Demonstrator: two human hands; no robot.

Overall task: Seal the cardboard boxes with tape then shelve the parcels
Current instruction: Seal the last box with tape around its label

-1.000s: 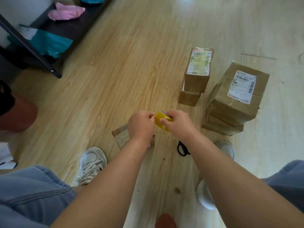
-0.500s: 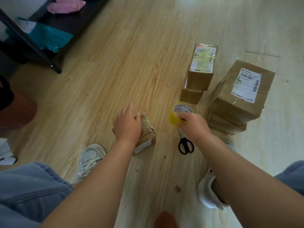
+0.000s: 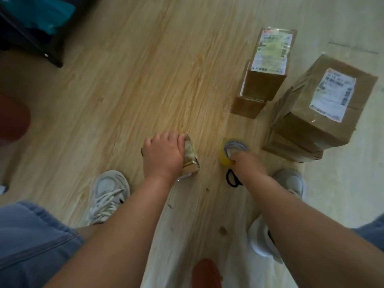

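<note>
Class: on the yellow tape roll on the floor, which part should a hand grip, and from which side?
Grip the wall of the tape roll: fingers into the core, thumb on the yellow outside, coming from above. Its open core faces up, and the right hand reaches into it that way.

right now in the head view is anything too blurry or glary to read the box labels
Head view: soft all over, so the large box label and the tall box label are unreadable. Head view: tape glare washes the tall box label. Head view: the shelf at top left sits in shadow.
</note>
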